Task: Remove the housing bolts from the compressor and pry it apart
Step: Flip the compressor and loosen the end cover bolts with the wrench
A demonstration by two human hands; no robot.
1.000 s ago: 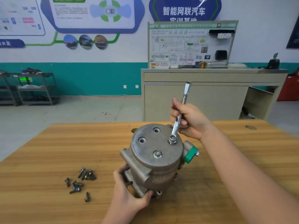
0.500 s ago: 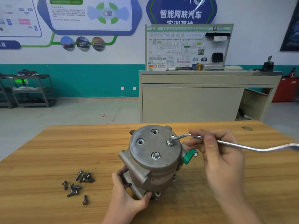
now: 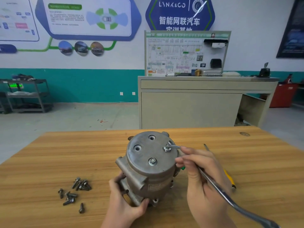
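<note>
Compressor (image 3: pixel 150 165) stands mid-frame on the bench (image 3: pixel 49 162). Left hand (image 3: pixel 125 204) fingers grip its base; right hand (image 3: pixel 202 176) fingers curl round a wrench (image 3: pixel 218 190) on a bolt (image 3: pixel 167 148). Wall sign (image 3: pixel 180 13) top center reads "LYNK&CO".

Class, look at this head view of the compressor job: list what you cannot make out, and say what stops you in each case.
- Wrench handle end: cut off by the bottom edge.
- Green plug on the compressor: mostly hidden behind the right hand.
- Yellow tool on the table: largely covered by the right hand and wrench.
- Compressor label: too small to read.
- Compressor base: hidden by the left hand.
</note>
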